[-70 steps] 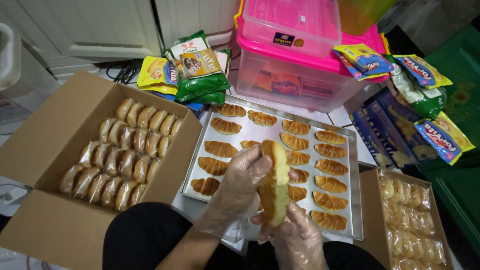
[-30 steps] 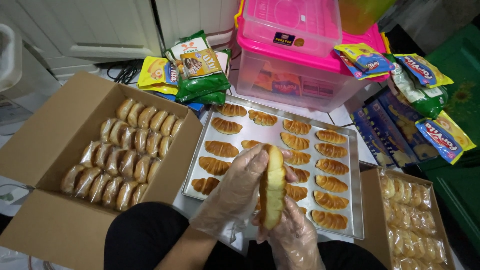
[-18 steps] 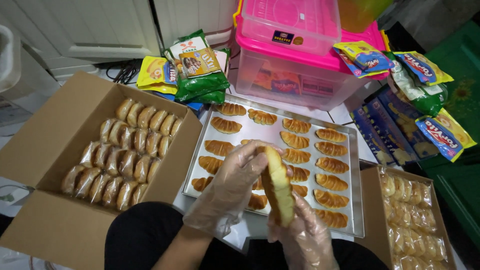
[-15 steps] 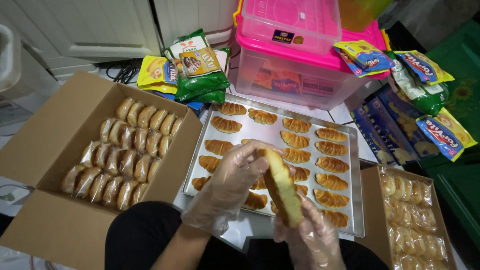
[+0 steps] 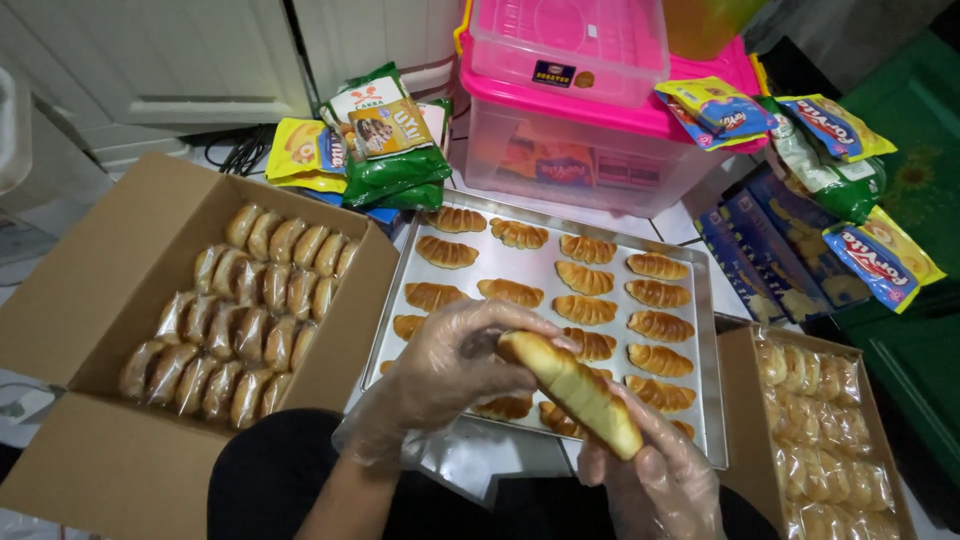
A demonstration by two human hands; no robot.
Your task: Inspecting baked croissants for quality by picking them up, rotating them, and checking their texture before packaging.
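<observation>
Both my hands wear clear plastic gloves and hold one long golden pastry roll (image 5: 577, 390) above the near edge of a metal baking tray (image 5: 530, 270). My left hand (image 5: 450, 365) grips the roll's upper end. My right hand (image 5: 655, 478) cradles its lower end from below. The roll is tilted, its top toward the left. Several baked crescent pastries (image 5: 585, 278) lie in rows on the tray.
A cardboard box (image 5: 90, 470) on the left holds several wrapped pastries (image 5: 240, 320). Another box (image 5: 745, 400) of wrapped pastries sits at lower right. Pink plastic containers (image 5: 590, 110) and snack packets (image 5: 385, 140) stand beyond the tray, with blue and green packets (image 5: 850, 210) at right.
The roll stood upright between my hands; it has tilted so its top leans left. My left hand has slid up to the top end, and my right hand has dropped lower.
</observation>
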